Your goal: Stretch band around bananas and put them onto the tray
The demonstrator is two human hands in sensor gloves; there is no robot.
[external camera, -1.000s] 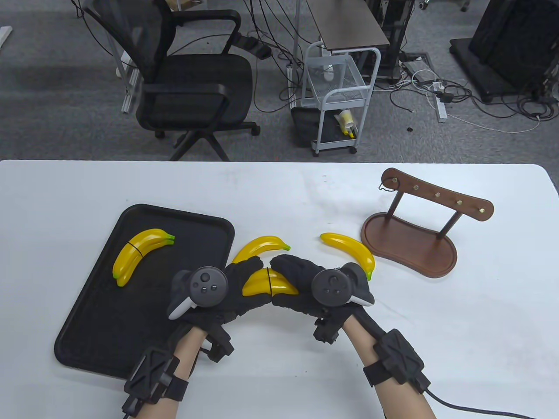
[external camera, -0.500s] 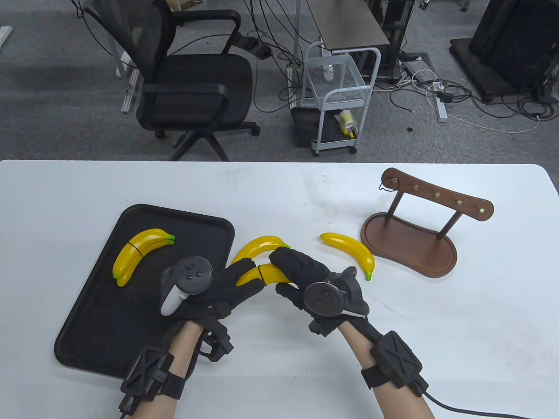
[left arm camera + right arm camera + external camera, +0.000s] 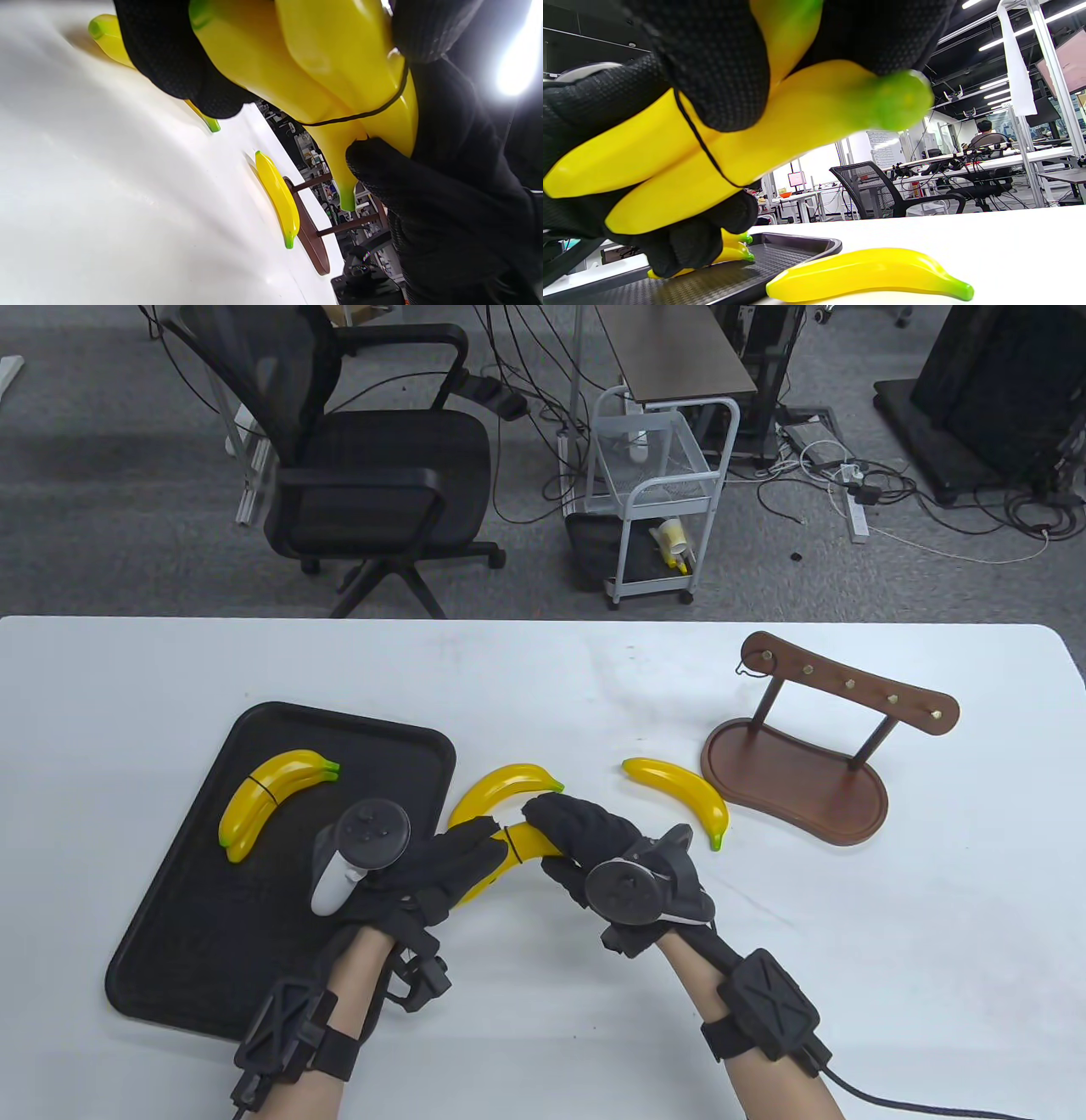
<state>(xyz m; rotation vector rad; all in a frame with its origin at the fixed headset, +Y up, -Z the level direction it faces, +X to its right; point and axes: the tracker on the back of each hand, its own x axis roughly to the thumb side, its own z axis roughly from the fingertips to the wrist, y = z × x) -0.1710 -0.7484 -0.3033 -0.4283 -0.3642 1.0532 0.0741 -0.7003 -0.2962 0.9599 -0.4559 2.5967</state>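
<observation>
Bananas (image 3: 526, 840) yellow, green-tipped; band (image 3: 360, 115) seemingly black; tray (image 3: 170, 950) black.

I see my two yellow bananas (image 3: 519, 848) lifted off the table, a thin black band (image 3: 360, 114) around their middle, beside the black tray (image 3: 170, 933) holding another banded pair (image 3: 271, 797).

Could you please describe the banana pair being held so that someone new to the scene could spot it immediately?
Start at the black tray on the white table's left side. Just past its right edge, the left hand and right hand grip the held banana pair above the table. Unlike the two loose single bananas nearby, it is bound by a thin black band.
</observation>
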